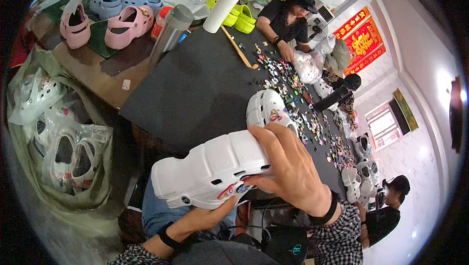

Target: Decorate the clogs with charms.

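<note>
A white clog point(210, 165) is held on its side above my lap, its heel toward the left. My left hand point(207, 216) supports it from below, the fingers mostly hidden behind the shoe. My right hand point(290, 167) grips the toe end, fingers over the top. Its thumb presses beside a round blue-and-white charm point(242, 187). A red charm point(225, 191) sits next to that one. Just beyond my right fingers, a second white clog point(264, 106) rests on the dark table with a red charm on it. What lies inside the held clog is hidden.
Many loose colourful charms point(312, 126) cover the right of the black table point(181, 84). A wooden stick point(237, 48), a white bottle point(223, 7) and a steel tumbler point(171, 33) are farther off. At left are pink clogs point(128, 26) and a sack point(24, 133) of bagged clogs. Co-workers sit around.
</note>
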Demonstrator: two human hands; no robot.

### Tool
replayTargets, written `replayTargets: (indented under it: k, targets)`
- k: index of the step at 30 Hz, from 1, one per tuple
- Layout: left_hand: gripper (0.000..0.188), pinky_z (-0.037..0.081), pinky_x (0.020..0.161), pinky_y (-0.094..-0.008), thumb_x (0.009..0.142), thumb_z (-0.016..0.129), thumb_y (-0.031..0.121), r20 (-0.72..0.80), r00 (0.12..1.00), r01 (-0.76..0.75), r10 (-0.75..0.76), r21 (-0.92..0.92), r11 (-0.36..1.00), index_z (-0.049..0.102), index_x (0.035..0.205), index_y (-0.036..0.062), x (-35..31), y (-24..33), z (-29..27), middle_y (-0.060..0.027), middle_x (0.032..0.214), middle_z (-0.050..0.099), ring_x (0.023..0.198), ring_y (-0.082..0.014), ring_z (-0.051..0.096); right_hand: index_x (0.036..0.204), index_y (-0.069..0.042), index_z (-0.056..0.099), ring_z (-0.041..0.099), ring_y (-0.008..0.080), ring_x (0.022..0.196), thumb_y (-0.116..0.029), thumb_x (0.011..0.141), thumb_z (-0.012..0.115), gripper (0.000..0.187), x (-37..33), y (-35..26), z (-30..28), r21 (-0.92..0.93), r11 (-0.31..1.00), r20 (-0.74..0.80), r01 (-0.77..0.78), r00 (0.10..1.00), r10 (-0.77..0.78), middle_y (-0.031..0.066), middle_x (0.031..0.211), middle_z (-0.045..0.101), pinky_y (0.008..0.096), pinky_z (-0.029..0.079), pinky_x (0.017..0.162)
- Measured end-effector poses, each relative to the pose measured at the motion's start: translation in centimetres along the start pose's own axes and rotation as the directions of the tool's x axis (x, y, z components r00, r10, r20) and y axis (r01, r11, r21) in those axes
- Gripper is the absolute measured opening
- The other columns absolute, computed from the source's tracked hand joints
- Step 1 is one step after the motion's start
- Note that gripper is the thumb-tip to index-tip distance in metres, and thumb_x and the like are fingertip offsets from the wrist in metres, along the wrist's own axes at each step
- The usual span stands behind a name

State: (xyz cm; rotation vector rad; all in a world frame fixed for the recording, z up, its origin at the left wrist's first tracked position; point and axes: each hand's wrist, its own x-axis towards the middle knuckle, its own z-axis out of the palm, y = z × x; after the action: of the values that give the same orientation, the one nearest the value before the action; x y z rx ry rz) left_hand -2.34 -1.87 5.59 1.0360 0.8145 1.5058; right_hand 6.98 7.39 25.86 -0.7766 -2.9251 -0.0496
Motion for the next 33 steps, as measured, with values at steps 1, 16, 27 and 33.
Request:
replayTargets:
  k: [1, 16, 27, 33]
  targets:
    - [0.033, 0.046, 0.090, -0.0329, 0.092, 0.061, 0.015, 0.025, 1.000, -0.002, 0.001, 0.034, 0.999, 0.059, 0.122, 0.0023, 0.0, -0.3, -0.1, -0.0116, 0.116, 0.064, 0.105, -0.0207, 0.059, 0.137, -0.009, 0.042, 0.051, 0.0378, 0.107, -0.024, 0.068, 0.079, 0.079, 0.0, 0.0, 0.1, -0.021, 1.000, -0.007, -0.010, 1.000, 0.010, 0.0192, 0.119, 0.049, 0.0457, 0.043, 0.090]
    - [0.032, 0.047, 0.089, -0.0314, 0.089, 0.063, 0.007, -0.109, 0.991, 0.041, -0.076, -0.295, 0.955, 0.058, 0.120, 0.0002, 0.6, 2.3, -1.8, -0.0086, 0.112, 0.064, 0.102, -0.0148, 0.058, 0.137, -0.009, 0.043, 0.049, 0.0402, 0.109, -0.025, 0.072, 0.076, 0.075, 3.2, -0.1, 1.0, -0.016, 0.996, -0.089, 0.087, 0.992, -0.088, 0.0233, 0.122, 0.047, 0.0459, 0.041, 0.092]
    - [0.059, 0.041, 0.102, -0.0351, 0.083, 0.065, 0.000, -0.099, 0.991, 0.022, -0.085, -0.513, 0.858, 0.042, 0.137, 0.0040, 0.9, 3.6, -1.9, -0.0085, 0.128, 0.054, 0.118, -0.0189, 0.053, 0.131, -0.010, 0.049, 0.049, 0.0398, 0.112, -0.026, 0.071, 0.079, 0.069, 2.4, 1.3, 1.8, 0.160, 0.979, -0.202, 0.123, 0.975, -0.089, 0.0207, 0.124, 0.048, 0.0452, 0.041, 0.095]
    - [0.055, 0.041, 0.102, -0.0345, 0.087, 0.063, 0.000, -0.097, 0.987, 0.069, -0.125, -0.449, 0.891, 0.042, 0.137, 0.0024, 1.0, 4.7, -0.7, -0.0089, 0.129, 0.054, 0.118, -0.0195, 0.053, 0.135, -0.011, 0.046, 0.050, 0.0408, 0.115, -0.030, 0.076, 0.077, 0.069, 0.4, 2.8, 2.2, 0.287, 0.955, -0.232, 0.074, 0.973, -0.005, 0.0230, 0.130, 0.046, 0.0451, 0.042, 0.097]
